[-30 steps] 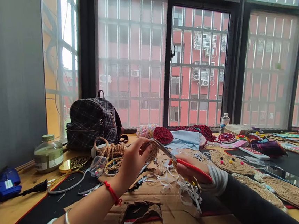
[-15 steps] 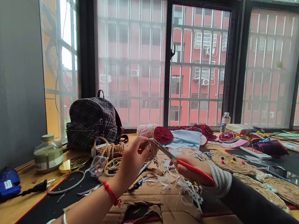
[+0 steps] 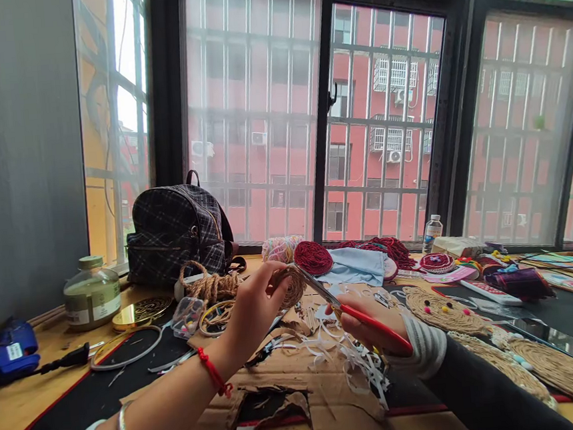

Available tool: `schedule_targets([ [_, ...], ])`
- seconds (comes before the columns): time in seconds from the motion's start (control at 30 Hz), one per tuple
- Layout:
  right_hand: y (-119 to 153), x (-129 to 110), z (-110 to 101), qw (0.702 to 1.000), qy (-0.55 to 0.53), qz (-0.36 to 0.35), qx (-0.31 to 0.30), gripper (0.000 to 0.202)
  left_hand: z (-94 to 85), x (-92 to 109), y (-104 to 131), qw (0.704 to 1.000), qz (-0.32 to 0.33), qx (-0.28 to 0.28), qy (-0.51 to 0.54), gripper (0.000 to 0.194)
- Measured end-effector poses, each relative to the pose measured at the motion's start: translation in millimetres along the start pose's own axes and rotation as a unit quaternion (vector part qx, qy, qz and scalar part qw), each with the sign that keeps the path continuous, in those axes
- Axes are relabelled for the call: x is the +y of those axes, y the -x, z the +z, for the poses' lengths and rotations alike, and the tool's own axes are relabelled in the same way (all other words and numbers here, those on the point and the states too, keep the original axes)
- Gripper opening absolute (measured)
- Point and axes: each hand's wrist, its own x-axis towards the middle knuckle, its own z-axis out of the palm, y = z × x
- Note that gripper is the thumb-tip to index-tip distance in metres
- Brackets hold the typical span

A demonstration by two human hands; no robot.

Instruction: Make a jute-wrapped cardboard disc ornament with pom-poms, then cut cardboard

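Note:
My left hand [image 3: 255, 308] is closed on a small round coil of brown twine [image 3: 294, 292], which it holds up above the table by its edge. Scissors with red handles [image 3: 379, 330] are gripped in my right hand [image 3: 360, 321]. Their metal blades [image 3: 317, 284] point up and left, with the tips at the coil's upper edge beside my left fingertips. Whether the tips touch the coil is hard to tell. Below both hands lies a torn piece of cardboard [image 3: 340, 398] with white paper strips [image 3: 362, 362] scattered over it.
Behind my left hand sit a bundle of rope [image 3: 212, 287], a plaid backpack [image 3: 175, 235] and a jar [image 3: 91, 295]. A blue glue gun [image 3: 15, 352] lies far left. Large twine discs [image 3: 440, 312] spread to the right. A dark red yarn piece [image 3: 313, 258] and light blue cloth [image 3: 354, 267] lie behind.
The twine coil has turned slightly and shows a little more of its face beside the blades. Both hands stay in nearly the same place.

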Motion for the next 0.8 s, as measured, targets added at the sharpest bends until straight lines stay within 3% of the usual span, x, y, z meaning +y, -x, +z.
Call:
schedule_targets([
  [0.23,1,-1,-1,0.999,0.029,0.007,0.013,0.056,1.4,-1,-1,0.999,-0.029,0.011,0.028,0.011],
  [0.53,2,-11,-3,0.998,0.050,0.019,0.015,0.057,0.1,-1,0,1.000,-0.011,-0.002,0.029,0.015],
  [0.8,2,-11,-2,0.999,0.036,0.014,0.012,0.056,-2.2,-3,0,0.997,0.072,0.002,-0.035,0.009],
])
